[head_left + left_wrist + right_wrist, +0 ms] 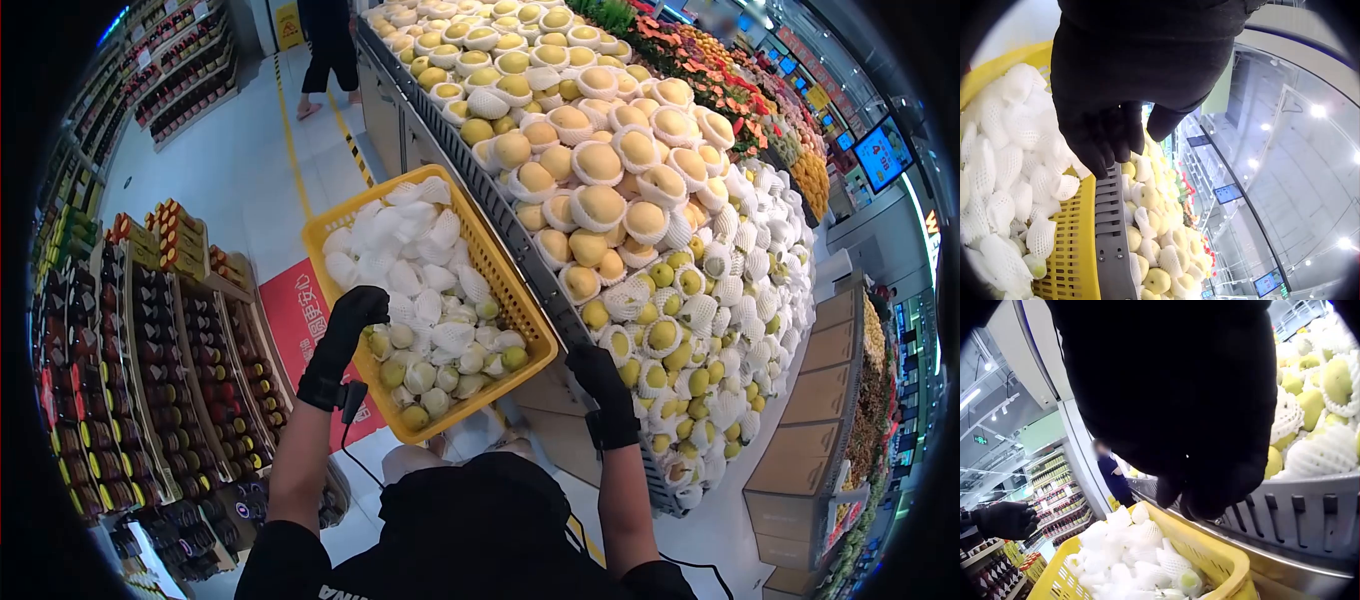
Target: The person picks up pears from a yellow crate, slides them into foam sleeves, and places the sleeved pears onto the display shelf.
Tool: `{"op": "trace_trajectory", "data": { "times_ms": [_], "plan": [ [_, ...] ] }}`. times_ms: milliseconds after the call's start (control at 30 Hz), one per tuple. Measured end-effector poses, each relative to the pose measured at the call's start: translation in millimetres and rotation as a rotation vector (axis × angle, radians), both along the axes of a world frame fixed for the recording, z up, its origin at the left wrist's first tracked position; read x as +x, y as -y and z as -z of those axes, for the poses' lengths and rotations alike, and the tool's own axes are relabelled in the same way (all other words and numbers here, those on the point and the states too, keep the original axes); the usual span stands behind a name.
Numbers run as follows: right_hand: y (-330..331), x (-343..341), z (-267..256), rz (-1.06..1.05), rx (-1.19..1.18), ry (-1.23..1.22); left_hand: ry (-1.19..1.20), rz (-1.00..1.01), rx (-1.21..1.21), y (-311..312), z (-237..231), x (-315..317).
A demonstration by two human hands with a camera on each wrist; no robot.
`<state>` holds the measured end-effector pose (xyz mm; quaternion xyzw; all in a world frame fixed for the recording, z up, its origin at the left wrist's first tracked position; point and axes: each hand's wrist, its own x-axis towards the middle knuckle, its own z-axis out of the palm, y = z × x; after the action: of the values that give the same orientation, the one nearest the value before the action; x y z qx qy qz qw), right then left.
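A black-gloved left hand hovers over the left side of a yellow crate, its fingers loosely bent and holding nothing. White foam nets heap at the crate's far end; pale green fruit, some of it netted, lies at the near end. The right hand, also gloved in black, hangs by the grey slatted rail of the fruit display, fingers bent downward. In the right wrist view the right hand hides part of that rail; no object shows in it.
Large yellow fruit and netted green fruit are piled on the display to the right. Shelves of jars stand at the left. Beyond the crate, a person in dark clothes is on the aisle floor. Hanging screens show overhead.
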<state>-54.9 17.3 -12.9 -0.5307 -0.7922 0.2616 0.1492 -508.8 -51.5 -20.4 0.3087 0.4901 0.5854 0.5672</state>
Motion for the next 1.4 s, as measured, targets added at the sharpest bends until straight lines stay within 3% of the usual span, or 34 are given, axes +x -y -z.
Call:
{"op": "trace_trajectory", "data": {
  "times_ms": [67,167,267,367,600,700,867,1000,1233,1400],
  "plan": [
    [2.2,-11.8,11.9,0.012,0.11,-0.055,-0.011,0.01,0.001,6.0,5.1,-6.7],
    [9.0,-33.7,-0.1,0.032,0.068,0.124,-0.097,0.029,-0.014,13.0,-0.1,-13.6],
    [10.7,-56.3,-3.0,-0.032,-0.143,0.307,-0.212,0.057,-0.031,9.5,-2.1,-21.8],
    [0.6,-47.7,54.9,-0.179,-0.144,0.153,-0.228,0.05,-0.035,5.4,8.0,-38.3],
    [-25.3,-80.1,107.9,-0.227,-0.146,0.286,-0.148,-0.033,-0.045,25.9,12.1,-16.3],
    [-25.6,-95.1,113.7,-0.192,-0.133,0.495,-0.053,-0.086,-0.073,35.5,19.3,2.5],
    [-22.9,-94.8,169.7,-0.211,0.032,0.562,-0.013,-0.069,-0.12,46.6,47.2,27.7],
    [-19.8,-115.6,160.1,-0.116,0.014,0.691,-0.065,-0.027,-0.155,48.2,52.1,49.3],
    [-17.1,-112.8,182.9,-0.109,0.031,0.624,0.094,0.019,-0.243,40.3,77.6,69.5],
    [-24.5,-108.4,200.1,-0.225,0.093,0.626,0.076,0.014,-0.253,23.5,94.4,81.7]
  ]
}}
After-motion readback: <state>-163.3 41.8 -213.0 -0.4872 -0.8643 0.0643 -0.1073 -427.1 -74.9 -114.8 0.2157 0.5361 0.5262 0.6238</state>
